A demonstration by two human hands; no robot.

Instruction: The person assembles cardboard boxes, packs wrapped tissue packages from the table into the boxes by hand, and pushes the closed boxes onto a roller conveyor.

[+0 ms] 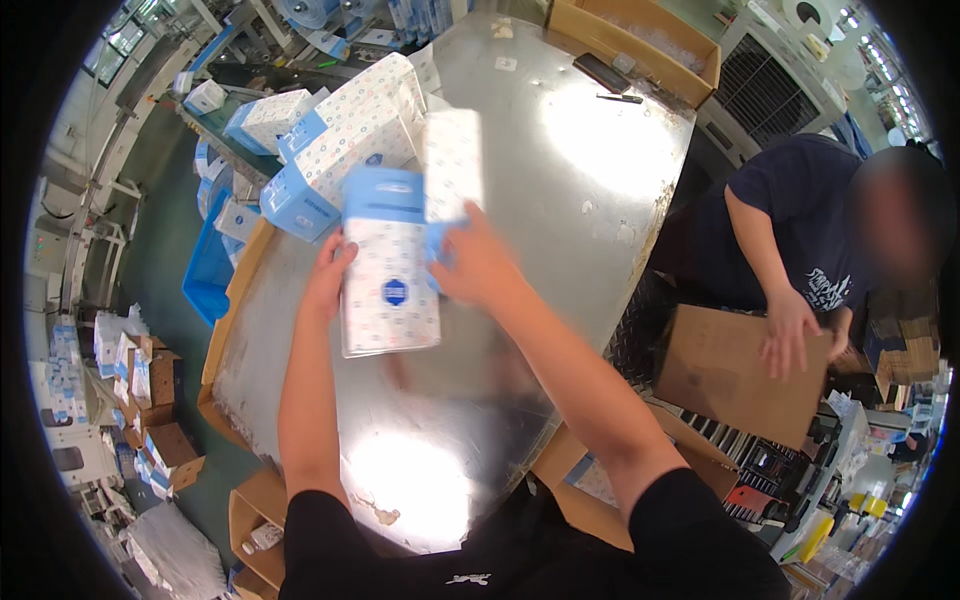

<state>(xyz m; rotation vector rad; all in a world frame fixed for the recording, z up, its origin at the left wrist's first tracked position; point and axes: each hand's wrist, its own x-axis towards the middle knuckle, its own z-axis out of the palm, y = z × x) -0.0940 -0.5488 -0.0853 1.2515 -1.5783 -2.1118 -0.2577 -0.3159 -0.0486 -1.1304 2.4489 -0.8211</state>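
Observation:
My left hand (328,272) grips the left edge of a blue-and-white pack (390,270) with a small coloured pattern and a dark blue badge. This pack is held over the metal table. My right hand (474,262), smeared by motion, has its fingers at the blue end of a second, narrower-looking patterned pack (453,160) just to the right of the first. Beyond my hands, several similar packs (350,135) lie piled and tilted at the table's far left edge.
The metal table (560,230) has a cardboard rim on its left. A phone (601,72), a pen (622,98) and an open carton (640,45) are at the far right. On the right, a co-worker handles a cardboard box (735,370). A blue bin (205,265) stands left.

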